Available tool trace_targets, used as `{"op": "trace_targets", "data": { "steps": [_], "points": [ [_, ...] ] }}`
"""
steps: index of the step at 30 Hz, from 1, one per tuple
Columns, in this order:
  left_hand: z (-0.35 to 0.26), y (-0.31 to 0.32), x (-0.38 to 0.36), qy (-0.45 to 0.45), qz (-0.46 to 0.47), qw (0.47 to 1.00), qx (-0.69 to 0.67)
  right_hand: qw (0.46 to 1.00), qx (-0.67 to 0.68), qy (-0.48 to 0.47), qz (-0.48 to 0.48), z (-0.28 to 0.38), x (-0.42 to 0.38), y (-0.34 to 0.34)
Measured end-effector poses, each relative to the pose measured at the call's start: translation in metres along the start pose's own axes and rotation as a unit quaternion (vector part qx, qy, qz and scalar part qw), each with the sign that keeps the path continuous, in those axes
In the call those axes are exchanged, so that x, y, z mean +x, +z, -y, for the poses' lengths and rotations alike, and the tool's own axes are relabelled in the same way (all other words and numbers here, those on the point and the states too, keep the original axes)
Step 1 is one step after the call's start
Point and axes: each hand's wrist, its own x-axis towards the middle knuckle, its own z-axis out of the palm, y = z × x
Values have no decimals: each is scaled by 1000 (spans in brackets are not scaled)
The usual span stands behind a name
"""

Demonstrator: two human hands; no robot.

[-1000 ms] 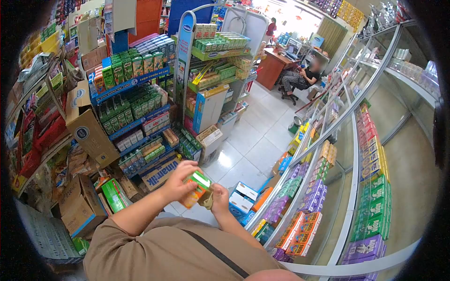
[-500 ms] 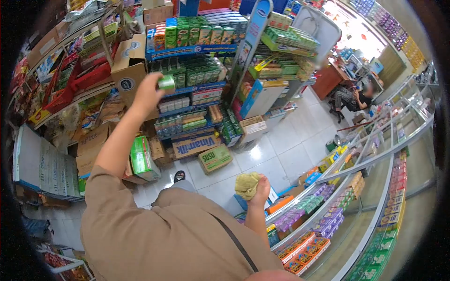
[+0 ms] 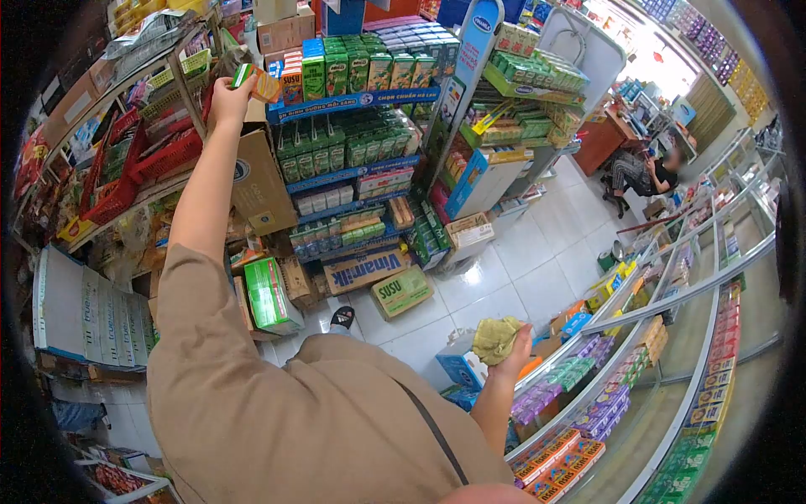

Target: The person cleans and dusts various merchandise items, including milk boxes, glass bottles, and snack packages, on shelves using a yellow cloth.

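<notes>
My left hand is stretched out at the upper left, fingers closed round a small drink carton that shows green, white and orange sides. It is held at the left end of the top shelf, close to an orange SUSU carton and a row of green milk cartons. Lower down on the right, my right hand grips a crumpled yellow-green cloth, held up above the floor beside the glass display case.
Tiered milk shelves stand ahead, with a Vinamilk box and a SUSU box at their foot. A tall cardboard box adjoins them on the left, near red baskets. A seated person is at the far right.
My left hand has moved up and left with the carton, from the middle shelf to the top shelf's end. My right hand still grips the cloth. The view has shifted slightly.
</notes>
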Motion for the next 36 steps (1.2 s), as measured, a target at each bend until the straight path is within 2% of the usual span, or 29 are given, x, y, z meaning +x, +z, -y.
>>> {"op": "trace_targets", "data": {
  "steps": [2,5,6,9,13,16,20,25,28,31,34,36],
  "points": [
    [2,8,11,14,11,995,95,1000,10,2,-14,-18,10,0],
    [-4,22,17,69,-11,986,153,1000,-1,21,-4,-35,16,10],
    [-24,17,11,36,20,985,165,999,-6,30,-10,-39,18,13],
    [-21,29,18,128,-2,975,184,999,-11,48,-22,-48,28,29],
    [-25,34,26,196,36,947,251,998,-26,60,-15,-57,42,49],
    [-27,34,31,196,36,937,287,998,-40,57,2,-61,51,68],
    [-18,43,36,252,-10,929,270,995,-63,73,-14,-74,61,79],
    [-7,51,48,321,-76,923,201,994,-73,75,14,-86,68,93],
    [-10,51,47,302,-32,932,199,995,-69,77,10,-94,73,99],
    [-6,52,42,282,9,953,110,995,-61,78,12,-94,72,113],
    [-6,48,38,248,33,962,104,994,-60,86,14,-96,71,124],
    [-4,51,32,273,-9,956,107,993,-69,91,16,-97,68,123]
  ]
}}
